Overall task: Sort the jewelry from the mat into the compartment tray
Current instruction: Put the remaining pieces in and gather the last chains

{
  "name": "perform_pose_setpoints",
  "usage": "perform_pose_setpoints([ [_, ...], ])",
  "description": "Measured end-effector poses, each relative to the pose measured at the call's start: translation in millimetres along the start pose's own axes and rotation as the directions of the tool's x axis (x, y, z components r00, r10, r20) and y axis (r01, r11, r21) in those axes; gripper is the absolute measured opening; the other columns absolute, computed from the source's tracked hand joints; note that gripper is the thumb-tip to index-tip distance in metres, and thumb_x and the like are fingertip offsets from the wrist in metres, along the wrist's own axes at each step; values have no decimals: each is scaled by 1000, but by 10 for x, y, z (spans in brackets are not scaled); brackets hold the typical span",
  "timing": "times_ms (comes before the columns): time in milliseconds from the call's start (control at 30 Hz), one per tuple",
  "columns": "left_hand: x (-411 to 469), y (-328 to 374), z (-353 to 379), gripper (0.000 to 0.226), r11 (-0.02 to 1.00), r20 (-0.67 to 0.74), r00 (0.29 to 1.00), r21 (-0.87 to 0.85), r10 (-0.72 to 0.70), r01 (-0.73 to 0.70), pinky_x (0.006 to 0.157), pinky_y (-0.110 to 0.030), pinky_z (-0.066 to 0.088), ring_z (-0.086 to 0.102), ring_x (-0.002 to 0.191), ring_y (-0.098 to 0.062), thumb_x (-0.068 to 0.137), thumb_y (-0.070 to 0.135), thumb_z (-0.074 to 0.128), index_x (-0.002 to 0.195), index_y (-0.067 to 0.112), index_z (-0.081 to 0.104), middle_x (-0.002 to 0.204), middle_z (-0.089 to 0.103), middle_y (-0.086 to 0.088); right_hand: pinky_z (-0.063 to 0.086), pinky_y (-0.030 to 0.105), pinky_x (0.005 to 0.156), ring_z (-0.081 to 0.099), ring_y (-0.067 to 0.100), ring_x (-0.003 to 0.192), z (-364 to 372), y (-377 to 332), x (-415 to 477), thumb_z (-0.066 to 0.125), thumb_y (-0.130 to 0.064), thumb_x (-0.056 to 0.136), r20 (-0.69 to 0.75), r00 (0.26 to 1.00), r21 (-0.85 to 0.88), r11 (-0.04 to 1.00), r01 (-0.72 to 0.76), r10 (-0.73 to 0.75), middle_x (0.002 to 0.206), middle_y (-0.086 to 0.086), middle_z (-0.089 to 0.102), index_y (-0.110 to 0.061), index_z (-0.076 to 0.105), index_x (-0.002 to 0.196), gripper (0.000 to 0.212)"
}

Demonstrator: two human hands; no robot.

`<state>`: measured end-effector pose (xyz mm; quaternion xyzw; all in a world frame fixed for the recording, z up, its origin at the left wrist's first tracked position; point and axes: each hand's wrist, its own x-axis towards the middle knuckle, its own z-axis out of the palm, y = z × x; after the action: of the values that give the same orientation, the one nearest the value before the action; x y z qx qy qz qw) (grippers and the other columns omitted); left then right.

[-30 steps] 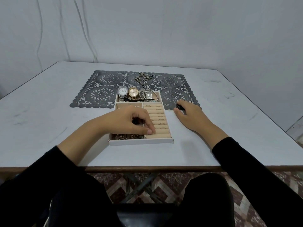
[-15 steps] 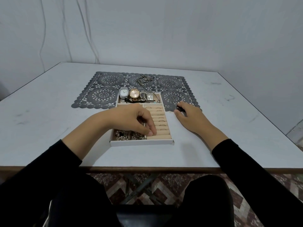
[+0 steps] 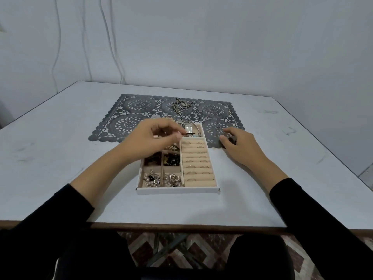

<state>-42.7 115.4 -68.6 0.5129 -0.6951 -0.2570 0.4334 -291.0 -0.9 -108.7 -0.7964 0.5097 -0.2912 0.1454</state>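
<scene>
Since the near cells of the white-rimmed, beige-lined compartment tray (image 3: pixel 177 191) on the pale grey desk (image 3: pixel 60 162) already hold clusters of beads and small metal pieces, and the beige ring rolls (image 3: pixel 198 170) down its right side carry rings in several slots, the sorting looks well advanced.

Above the tray's middle cells hangs the left hand (image 3: pixel 153 138). Its grip pinches a thin dark pin-like piece (image 3: pixel 188 134) between thumb and forefinger. The piece points right, over the far compartment, where a squarish silvery piece (image 3: pixel 189 129), probably a watch, shows. Placing this pinched item appears to be the step in hand, though which cell it is meant for cannot be told. The next move calls for lowering it over a fitting cell and letting go without snagging what already lies there.

Right of the tray, the right hand (image 3: pixel 242 146) rests with bent fingers on the near right corner of the dark grey lace-cut mat (image 3: pixel 139 105). Whether its grip closes on anything cannot be told.

Farther back on the mat lie a heaped silver-coloured chain (image 3: pixel 180 107) and, near it to the right, a small metal ring (image 3: pixel 200 110), both unsorted. The chain will likely need gathering so it does not trail, and the ring a fine pinch and a free slot.
</scene>
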Motion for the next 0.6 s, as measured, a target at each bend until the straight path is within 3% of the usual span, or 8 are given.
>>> perform_pose_setpoints([
  [133, 260, -252, -160, 17, 997, -251, 968, 66, -21, 39, 70, -21, 54, 63, 76, -2, 94, 17, 62, 100, 30, 70, 86, 70, 11, 41, 27, 95, 55, 18, 115, 83, 19, 239, 59, -30, 92, -21, 1000, 8, 1000, 11, -11, 125, 1, 62, -16, 58, 127, 38],
  [200, 410, -423, -258, 20, 995, -316, 947, 60, -58, 81, 71, -20, 52, 60, 75, -3, 96, 15, 58, 98, 33, 68, 86, 67, 13, 38, 21, 92, 56, 17, 114, 139, 11, 379, 60, -29, 91, -16, 1000, 9, 1000, 0, 0, 124, 1, 62, -15, 59, 127, 38],
  [300, 594, -659, -405, 19, 990, -347, 933, 59, -98, 126, 84, -31, 53, 64, 91, -12, 98, 20, 55, 108, 30, 68, 100, 69, 9, 36, 20, 89, 55, 17, 116, 219, -41, 579, 58, -28, 93, 4, 1000, -1, 1000, -22, 22, 127, 1, 61, -15, 57, 130, 39],
  [433, 779, -902, -573, 24, 968, -320, 936, 149, -146, 201, 94, -30, 47, 60, 105, -10, 100, 24, 51, 119, 26, 65, 116, 66, 10, 38, 26, 98, 53, 18, 119, 344, -89, 834, 57, -28, 93, 31, 999, -6, 1000, -18, 18, 129, 3, 60, -15, 56, 132, 41],
  [533, 933, -1108, -675, 27, 937, -199, 959, 245, -202, 248, 106, -40, 43, 57, 115, -12, 100, 33, 51, 123, 32, 63, 125, 64, 9, 38, 25, 98, 54, 17, 118, 444, -109, 1034, 55, -29, 94, 63, 998, -22, 1000, 0, 1, 129, 2, 60, -17, 57, 131, 39],
  [600, 1010, -1190, -693, 30, 909, -119, 963, 317, -243, 269, 108, -38, 39, 55, 118, -13, 100, 34, 51, 128, 32, 61, 131, 61, 7, 38, 26, 99, 54, 17, 118, 492, -127, 1135, 54, -28, 95, 79, 997, -33, 999, 20, -18, 130, 3, 60, -16, 58, 130, 38],
])
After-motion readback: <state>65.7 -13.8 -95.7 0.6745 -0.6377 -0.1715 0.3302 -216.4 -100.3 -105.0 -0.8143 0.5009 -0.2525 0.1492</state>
